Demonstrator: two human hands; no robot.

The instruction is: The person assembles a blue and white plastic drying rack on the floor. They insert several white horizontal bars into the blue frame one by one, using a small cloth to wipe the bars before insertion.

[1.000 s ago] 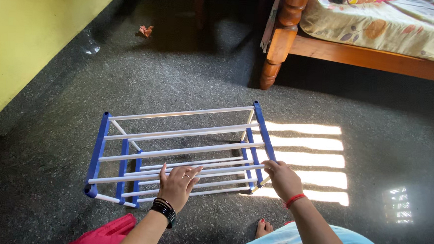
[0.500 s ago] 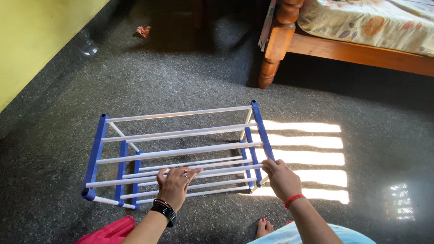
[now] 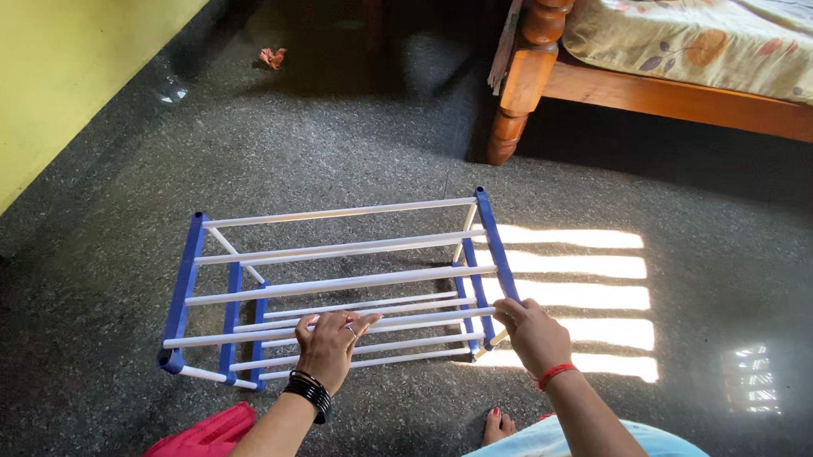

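A yellow wall [image 3: 53,80] is seen at the far left, with the dark speckled floor [image 3: 337,141] stretching out from it. On that floor a rack [image 3: 329,285] of white rods and blue end frames is laid on its side, its long axis running left to right across the view, slightly raised toward the right.

The left hand [image 3: 331,345] is placed on the near rods, left of the rack's middle; the fingers are spread and draped over the rods rather than curled round them, so its grip is loose and open. A black bangle is worn at that wrist.

The right hand [image 3: 533,332] is set at the near right corner, where the rods meet the blue end frame; its grip is closed around that frame's lower end. A red band is worn at the wrist.

The rack lies ahead of both hands, extending away from the person; the right hand is nearer an end, the left nearer the centre.

At the right, sunlit stripes [image 3: 579,293] fall on the floor, and a wooden bed [image 3: 673,94] stands beyond.
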